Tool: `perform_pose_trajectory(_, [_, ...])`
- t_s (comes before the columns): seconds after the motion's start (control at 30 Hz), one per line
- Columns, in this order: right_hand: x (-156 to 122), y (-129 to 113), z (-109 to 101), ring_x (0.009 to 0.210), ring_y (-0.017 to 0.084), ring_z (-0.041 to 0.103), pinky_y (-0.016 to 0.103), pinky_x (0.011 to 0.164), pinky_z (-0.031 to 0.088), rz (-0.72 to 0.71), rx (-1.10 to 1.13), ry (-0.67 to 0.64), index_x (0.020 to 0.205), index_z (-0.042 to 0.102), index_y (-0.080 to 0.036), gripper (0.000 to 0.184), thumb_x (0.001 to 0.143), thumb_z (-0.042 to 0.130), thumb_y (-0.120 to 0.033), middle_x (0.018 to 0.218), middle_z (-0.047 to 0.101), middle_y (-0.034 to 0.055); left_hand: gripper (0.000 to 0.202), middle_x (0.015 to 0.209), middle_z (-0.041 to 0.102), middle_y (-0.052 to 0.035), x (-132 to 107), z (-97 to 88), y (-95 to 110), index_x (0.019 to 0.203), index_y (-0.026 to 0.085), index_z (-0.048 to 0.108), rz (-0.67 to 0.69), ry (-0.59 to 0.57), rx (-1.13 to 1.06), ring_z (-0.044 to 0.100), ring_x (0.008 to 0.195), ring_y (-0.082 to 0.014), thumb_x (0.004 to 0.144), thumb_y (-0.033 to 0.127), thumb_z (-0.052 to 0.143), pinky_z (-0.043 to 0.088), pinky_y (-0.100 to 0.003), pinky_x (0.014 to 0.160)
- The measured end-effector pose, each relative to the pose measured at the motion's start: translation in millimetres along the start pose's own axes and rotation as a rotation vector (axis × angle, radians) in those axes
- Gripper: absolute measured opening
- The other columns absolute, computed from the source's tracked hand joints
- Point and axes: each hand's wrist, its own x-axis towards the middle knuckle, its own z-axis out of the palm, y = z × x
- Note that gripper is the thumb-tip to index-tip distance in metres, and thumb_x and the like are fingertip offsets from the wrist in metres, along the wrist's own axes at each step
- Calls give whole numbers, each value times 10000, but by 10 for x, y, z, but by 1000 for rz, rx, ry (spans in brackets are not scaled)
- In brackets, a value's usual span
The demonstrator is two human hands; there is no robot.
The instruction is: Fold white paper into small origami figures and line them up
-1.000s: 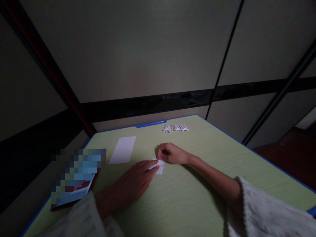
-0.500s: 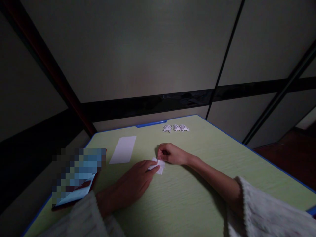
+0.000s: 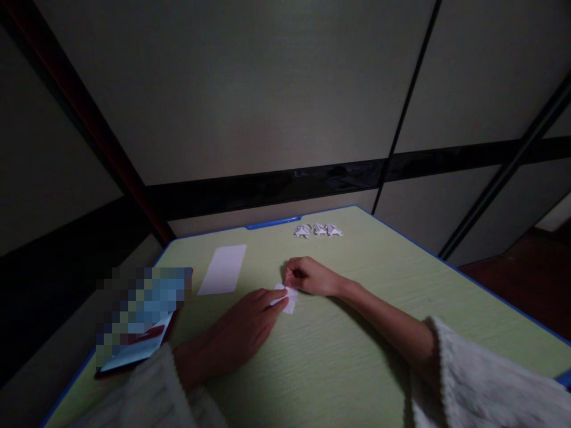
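A small piece of folded white paper lies on the table in front of me. My left hand holds it from the left, its thumb and fingers pressing the paper against the tabletop. At the paper's upper right edge is my right hand, its fingers curled into a pinch on the paper; the fingertips are partly hidden. Farther back stand small folded paper figures, one on the left and two more close together on its right.
Flat white paper sheets lie at the left. A tablet-like device with a blurred-out screen leans at the left edge. The pale green table has blue edging and a blue handle strip by the panelled wall.
My left fingertips have edged very slightly to the right over the folded paper. My right hand keeps its pinch at the paper's edge, almost still.
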Motion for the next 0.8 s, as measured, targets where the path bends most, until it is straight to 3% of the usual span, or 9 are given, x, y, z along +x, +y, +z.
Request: perform_pose_trajectory(0.8, [-6,-70,9,543,75,433,170,516,322,-12,-199,8,615,543,-109,133,621,428,-43,628,516,22,392,1179,455,-96,5,0,12,1169,152,375,-6,28,-22,393,1093,-169,790,86,301,342,-325,925])
